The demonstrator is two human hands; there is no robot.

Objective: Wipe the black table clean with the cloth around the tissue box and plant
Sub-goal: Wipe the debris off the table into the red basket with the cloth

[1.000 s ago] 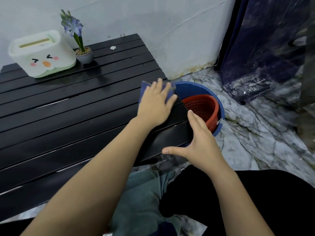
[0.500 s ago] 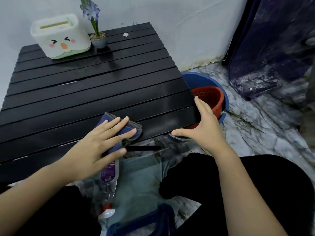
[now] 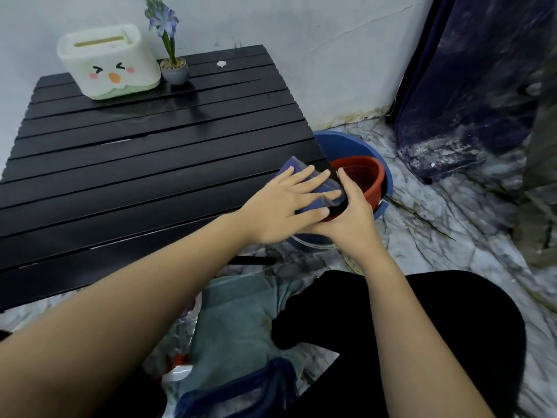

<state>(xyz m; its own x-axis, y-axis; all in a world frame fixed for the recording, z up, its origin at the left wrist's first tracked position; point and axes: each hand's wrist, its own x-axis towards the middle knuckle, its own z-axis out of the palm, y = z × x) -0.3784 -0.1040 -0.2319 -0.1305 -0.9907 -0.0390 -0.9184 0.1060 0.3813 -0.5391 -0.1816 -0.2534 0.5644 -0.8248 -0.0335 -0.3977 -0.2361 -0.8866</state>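
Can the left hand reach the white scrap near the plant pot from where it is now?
Probably yes: the black table between the left hand and the white scrap is bare.

A black slatted table [image 3: 144, 164] is standing against a white wall. At its far left a white tissue box [image 3: 110, 63] is sitting, with a small potted plant [image 3: 174, 69] just beside it on the right. A small white scrap [image 3: 221, 64] is lying near the far right edge. A blue cloth [image 3: 313, 188] is lying at the near right corner.
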